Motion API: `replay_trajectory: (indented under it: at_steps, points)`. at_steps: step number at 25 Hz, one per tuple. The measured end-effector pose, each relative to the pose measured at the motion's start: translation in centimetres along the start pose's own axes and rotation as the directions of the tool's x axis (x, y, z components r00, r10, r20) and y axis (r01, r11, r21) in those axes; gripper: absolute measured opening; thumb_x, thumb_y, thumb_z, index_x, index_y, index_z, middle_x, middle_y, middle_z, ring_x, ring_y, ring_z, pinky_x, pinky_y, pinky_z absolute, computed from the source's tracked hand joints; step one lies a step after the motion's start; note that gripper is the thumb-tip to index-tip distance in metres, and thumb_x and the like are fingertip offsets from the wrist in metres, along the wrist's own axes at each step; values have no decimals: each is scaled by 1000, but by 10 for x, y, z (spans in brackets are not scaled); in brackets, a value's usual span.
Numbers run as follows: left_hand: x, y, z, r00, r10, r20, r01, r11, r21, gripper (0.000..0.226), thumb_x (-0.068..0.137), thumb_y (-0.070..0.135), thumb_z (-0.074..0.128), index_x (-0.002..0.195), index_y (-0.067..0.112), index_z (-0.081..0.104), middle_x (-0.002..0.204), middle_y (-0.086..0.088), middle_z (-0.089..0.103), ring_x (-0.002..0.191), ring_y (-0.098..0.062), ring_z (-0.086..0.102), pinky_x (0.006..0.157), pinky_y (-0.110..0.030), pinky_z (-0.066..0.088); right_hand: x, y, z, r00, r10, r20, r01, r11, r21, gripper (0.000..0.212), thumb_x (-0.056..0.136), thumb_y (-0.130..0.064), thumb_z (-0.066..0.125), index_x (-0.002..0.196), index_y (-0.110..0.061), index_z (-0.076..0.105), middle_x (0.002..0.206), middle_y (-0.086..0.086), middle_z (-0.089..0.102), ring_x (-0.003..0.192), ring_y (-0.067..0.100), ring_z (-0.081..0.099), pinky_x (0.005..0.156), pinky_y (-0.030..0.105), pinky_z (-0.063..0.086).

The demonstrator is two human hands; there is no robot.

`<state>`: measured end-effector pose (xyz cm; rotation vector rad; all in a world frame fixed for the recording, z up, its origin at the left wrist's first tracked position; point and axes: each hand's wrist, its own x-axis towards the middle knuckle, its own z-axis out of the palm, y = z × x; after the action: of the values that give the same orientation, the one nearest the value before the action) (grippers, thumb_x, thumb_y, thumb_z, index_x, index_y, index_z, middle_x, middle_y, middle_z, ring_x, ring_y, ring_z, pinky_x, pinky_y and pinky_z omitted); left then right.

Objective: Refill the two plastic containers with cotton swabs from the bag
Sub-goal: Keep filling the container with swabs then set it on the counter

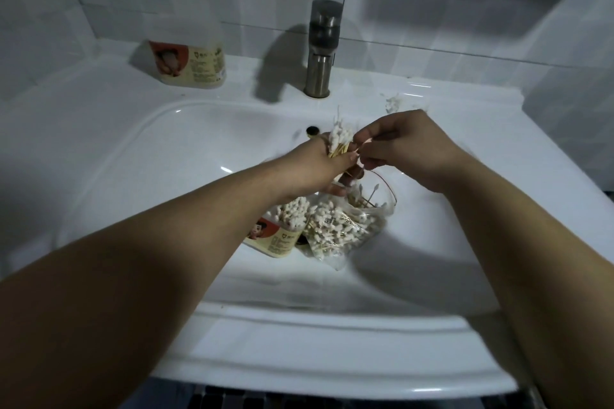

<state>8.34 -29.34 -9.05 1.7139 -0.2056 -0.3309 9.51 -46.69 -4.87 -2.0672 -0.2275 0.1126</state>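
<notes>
Left hand [327,164] grips swab bundle [339,141], right hand [402,146] pinches sticks at its edge. Bag [345,229] and open container [275,237] sit just below in basin [186,156]; second container [189,63] on back ledge. Risk: tugging loosens bundle, swabs scatter.

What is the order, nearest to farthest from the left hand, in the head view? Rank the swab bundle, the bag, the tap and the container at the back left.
1. Swab bundle: gripped in the left hand itself.
2. Bag: just below the hand, in the basin.
3. Tap: behind the hand, back centre.
4. Container: far back left.
</notes>
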Motion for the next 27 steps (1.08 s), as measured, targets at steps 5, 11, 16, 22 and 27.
replay_trajectory:
  at_steps: [5,11,16,22,27]
  points:
    - [-2,0,0,999,-35,-24,35,999,-17,16,107,21,52,109,7,60,76,-3,53,64,-12,55,74,-33,62,5,4,1,998,30,-48,-24,991,129,16,89,9,67,103,3,73,77,13,75,69,24,75,84,39,63]
    - [-4,2,-2,998,-62,-7,61,996,-69,13,105,19,55,99,14,66,73,3,66,65,-8,63,63,-23,57,6,4,4,995,5,-101,11,988,155,10,89,2,72,97,-4,76,86,14,76,76,24,77,81,33,63]
    - [-1,3,-3,989,-117,-92,108,990,-95,15,106,19,53,93,15,58,71,-2,56,63,-12,56,60,-26,54,8,6,2,983,-16,-185,34,995,97,16,92,2,67,95,-11,76,87,7,76,72,18,71,68,27,60]
    - [-4,4,-2,992,-104,-67,94,985,-144,20,107,23,51,107,7,64,84,-6,68,74,-14,68,74,-31,63,3,3,8,997,61,-55,-45,966,256,40,95,13,56,128,-9,58,96,19,63,78,36,75,75,43,64]
    - [-6,5,0,993,-114,-11,108,967,-229,23,105,21,56,121,6,65,107,-13,76,95,-23,76,80,-36,63,7,6,7,992,57,-117,-30,974,224,5,96,-3,64,95,-4,69,89,15,75,84,26,74,82,44,64]
